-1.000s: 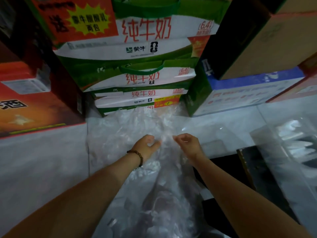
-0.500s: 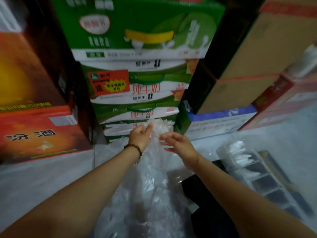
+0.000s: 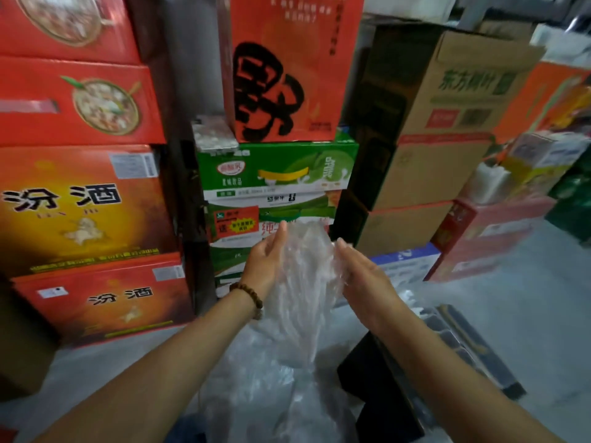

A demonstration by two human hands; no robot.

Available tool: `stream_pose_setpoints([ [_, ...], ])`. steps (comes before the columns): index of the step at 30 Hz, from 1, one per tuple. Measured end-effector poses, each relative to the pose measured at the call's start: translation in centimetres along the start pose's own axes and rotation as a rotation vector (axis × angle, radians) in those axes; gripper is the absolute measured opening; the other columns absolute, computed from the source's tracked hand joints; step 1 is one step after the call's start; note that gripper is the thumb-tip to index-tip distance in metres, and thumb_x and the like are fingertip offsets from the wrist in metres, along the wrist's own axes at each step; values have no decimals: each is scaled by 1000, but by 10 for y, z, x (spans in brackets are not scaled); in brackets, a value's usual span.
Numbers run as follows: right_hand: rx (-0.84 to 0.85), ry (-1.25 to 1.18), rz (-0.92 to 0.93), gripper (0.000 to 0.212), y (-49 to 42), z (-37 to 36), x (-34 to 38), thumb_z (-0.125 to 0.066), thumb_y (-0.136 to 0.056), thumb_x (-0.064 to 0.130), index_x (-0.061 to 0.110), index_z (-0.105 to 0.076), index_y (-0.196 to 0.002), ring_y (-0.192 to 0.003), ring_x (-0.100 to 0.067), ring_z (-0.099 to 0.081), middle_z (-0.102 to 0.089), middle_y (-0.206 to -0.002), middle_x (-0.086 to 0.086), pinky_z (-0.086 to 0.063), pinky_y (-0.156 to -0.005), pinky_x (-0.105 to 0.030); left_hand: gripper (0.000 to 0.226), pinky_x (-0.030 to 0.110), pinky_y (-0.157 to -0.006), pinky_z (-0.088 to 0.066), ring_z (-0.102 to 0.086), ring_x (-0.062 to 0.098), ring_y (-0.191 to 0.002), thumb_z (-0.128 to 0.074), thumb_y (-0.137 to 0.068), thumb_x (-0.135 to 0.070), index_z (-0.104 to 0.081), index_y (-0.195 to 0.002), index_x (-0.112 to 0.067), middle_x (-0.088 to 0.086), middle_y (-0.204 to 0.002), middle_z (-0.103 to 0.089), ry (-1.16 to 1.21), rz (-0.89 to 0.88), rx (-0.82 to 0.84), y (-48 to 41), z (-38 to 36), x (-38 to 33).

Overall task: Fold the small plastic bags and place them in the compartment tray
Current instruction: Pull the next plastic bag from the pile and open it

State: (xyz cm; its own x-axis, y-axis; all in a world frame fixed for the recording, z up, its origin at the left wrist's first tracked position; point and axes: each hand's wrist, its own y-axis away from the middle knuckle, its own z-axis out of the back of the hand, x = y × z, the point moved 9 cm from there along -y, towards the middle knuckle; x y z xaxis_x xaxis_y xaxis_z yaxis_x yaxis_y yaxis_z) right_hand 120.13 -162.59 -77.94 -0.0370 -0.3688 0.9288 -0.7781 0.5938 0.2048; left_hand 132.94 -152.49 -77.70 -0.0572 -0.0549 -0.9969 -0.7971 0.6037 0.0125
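A crumpled clear plastic bag (image 3: pixel 302 282) hangs lifted in front of me, between both palms. My left hand (image 3: pixel 267 262), with a bead bracelet at the wrist, presses its left side with straight fingers pointing up. My right hand (image 3: pixel 361 276) presses the bag's right side, fingers extended. Below them lies a heap of more clear plastic bags (image 3: pixel 265 388) on the floor. The dark compartment tray (image 3: pixel 463 343) lies on the floor at lower right, with folded bags in its far cells; most of it sits behind my right forearm.
Stacked cartons wall the space: red boxes (image 3: pixel 83 203) at left, green milk cartons (image 3: pixel 275 183) straight ahead, brown cartons (image 3: pixel 441 139) at right. A black box (image 3: pixel 377 378) sits beside the tray. Grey floor (image 3: pixel 527 314) stretches to the right.
Both hands have lifted the bag up from the heap and gone from pinching its top to flat palms on either side. The head has tilted up, showing more cartons.
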Motion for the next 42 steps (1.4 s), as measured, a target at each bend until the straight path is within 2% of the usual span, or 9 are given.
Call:
stream_pose_setpoints([
  [4,-210,96,175,25,23,17,27,-65,-91,25,1,-71,-93,-77,-17,-65,-70,-82,-9,-53,-67,-23,41,25,-82,-42,-57,12,-102,-33,-96,-52,-56,-111,-21,-7,-105,-60,-175,43,-56,21,10,-3],
  [7,-272,113,266,19,35,19,42,-68,-89,21,4,-71,-83,-70,-11,-64,-69,-75,-5,-52,-60,-17,66,24,-96,-35,-48,9,-122,-30,-87,-64,-47,-135,-23,-8,-131,-53,-126,-50,3,30,4,-19],
  [12,-233,165,356,15,45,5,57,-67,-90,17,8,-71,-79,-63,1,-64,-70,-66,7,-48,-57,-12,41,25,-96,-46,-57,0,-110,-65,-78,-59,-66,-107,-30,-16,-111,-65,-126,-323,68,46,-15,-57],
  [15,-225,147,361,14,45,1,57,-66,-90,17,10,-72,-79,-62,2,-63,-70,-65,9,-47,-57,-11,28,31,-96,-49,-62,1,-99,-65,-78,-45,-72,-90,-21,-13,-95,-70,-116,-398,-19,48,-13,-64],
  [25,-273,-14,232,20,37,8,46,-65,-91,25,7,-74,-89,-66,-10,-68,-71,-76,-5,-51,-55,-19,28,19,-93,-46,-58,3,-105,-75,-71,-51,-67,-90,-32,-11,-105,-64,-246,-473,84,44,-17,-69],
  [30,-290,-20,248,21,35,8,43,-63,-93,26,12,-70,-79,-60,-7,-62,-67,-66,1,-49,-54,-17,12,16,-81,-47,-62,4,-88,-62,-84,-34,-68,-81,-25,-14,-84,-67,-133,-397,-4,43,-11,-67],
  [35,-565,67,400,29,40,38,56,-60,-95,29,17,-53,-70,-50,-4,-40,-44,-56,4,-37,-48,-18,27,11,-53,-33,-36,0,-53,-47,-99,-23,-52,-76,-9,-12,-58,-41,-29,-338,-157,41,6,-65],
  [39,-518,148,558,30,40,31,72,-60,-96,26,21,-49,-68,-52,-6,-35,-39,-57,5,-37,-55,-22,30,16,-49,-30,-35,6,-52,-44,-100,-24,-48,-75,-9,4,-64,-41,-40,-336,-242,42,12,-65],
  [42,-465,192,611,29,38,26,80,-60,-96,24,18,-51,-69,-49,-4,-36,-40,-53,7,-40,-61,-20,31,19,-44,-25,-28,8,-47,-43,-100,-25,-46,-78,-4,2,-56,-33,-122,-378,-254,40,16,-68],
])
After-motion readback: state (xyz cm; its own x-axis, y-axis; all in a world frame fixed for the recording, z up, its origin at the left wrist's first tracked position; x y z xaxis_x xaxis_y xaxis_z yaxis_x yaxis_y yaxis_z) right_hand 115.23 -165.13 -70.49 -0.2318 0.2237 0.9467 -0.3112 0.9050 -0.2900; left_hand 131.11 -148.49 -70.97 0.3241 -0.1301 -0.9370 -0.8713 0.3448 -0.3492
